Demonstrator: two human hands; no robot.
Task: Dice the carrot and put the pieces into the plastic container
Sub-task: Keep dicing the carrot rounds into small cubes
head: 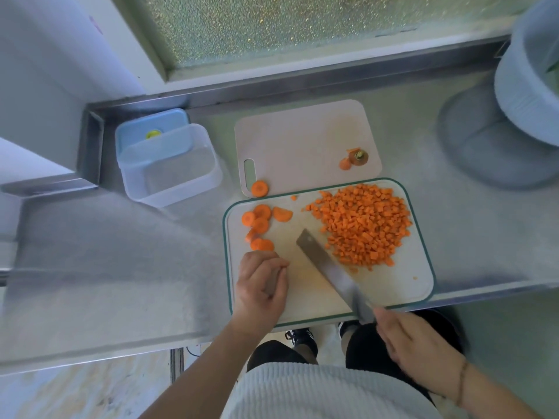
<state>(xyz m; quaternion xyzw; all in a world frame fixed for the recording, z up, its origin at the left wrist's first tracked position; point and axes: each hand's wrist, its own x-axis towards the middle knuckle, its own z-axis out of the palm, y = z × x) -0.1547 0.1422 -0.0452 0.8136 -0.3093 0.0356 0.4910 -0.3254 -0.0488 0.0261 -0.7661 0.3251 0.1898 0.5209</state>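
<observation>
A large heap of diced carrot [363, 225] lies on the right half of the green-rimmed cutting board [402, 285]. Several round carrot slices [260, 223] sit at the board's left edge. My left hand [261, 285] rests on the board just below the slices, fingers curled; I cannot tell if it holds a piece. My right hand [414, 340] grips the handle of a knife [326, 264], whose blade slants across the board between my left hand and the heap. The clear plastic container [169, 167] stands empty to the upper left of the board.
A second pale board [302, 137] lies behind, carrying the carrot top [358, 155], an end piece and one slice [259, 189]. A blue lid [151, 128] sits behind the container. A large pale bowl [532, 83] stands at the far right. The steel counter's front edge runs below the board.
</observation>
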